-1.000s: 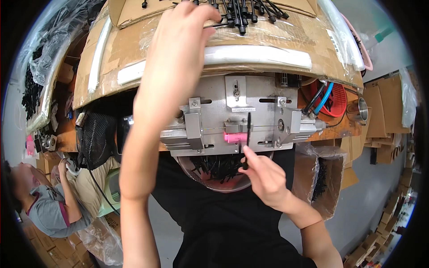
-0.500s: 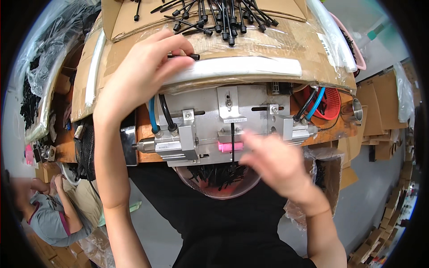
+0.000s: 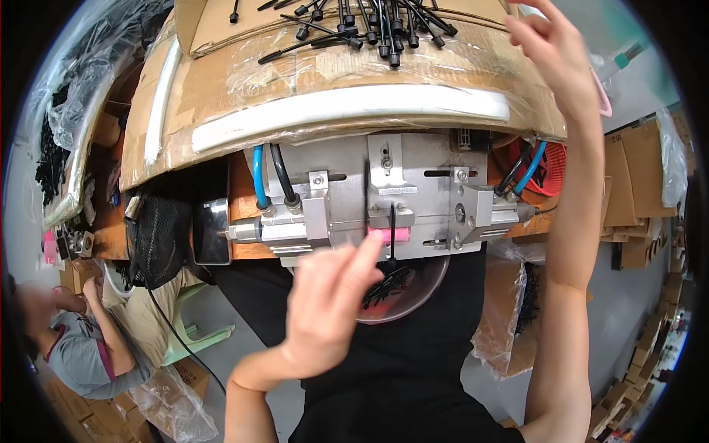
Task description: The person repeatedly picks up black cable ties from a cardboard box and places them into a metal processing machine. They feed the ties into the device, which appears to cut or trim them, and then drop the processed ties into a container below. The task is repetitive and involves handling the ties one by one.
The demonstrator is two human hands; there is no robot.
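A thin black stick-like part (image 3: pixel 393 220) with a wider end stands across a pink block (image 3: pixel 400 235) at the front middle of the metal fixture (image 3: pixel 351 166). My left hand (image 3: pixel 321 310) is just in front of the fixture, its index finger stretched toward the pink block; motion smears the fingers, and I cannot tell whether anything is in them. My right hand (image 3: pixel 550 55) is raised over the right side of the cardboard box (image 3: pixel 244 96). Its fingers are apart, with nothing visible in them. Several similar black parts (image 3: pixel 388 33) lie piled on the cardboard.
A clear bowl (image 3: pixel 432 292) of black parts is below the fixture's front edge. Metal cylinders (image 3: pixel 292 232) with blue hoses (image 3: pixel 258 177) flank the fixture. A red basket (image 3: pixel 550 173) stands at the right, a dark tablet (image 3: pixel 212 232) at the left. Another person (image 3: pixel 92 351) sits far left.
My left hand has come down from the cardboard, where it was at a black part, to the fixture's front. My right hand has moved from the fixture up to the far right.
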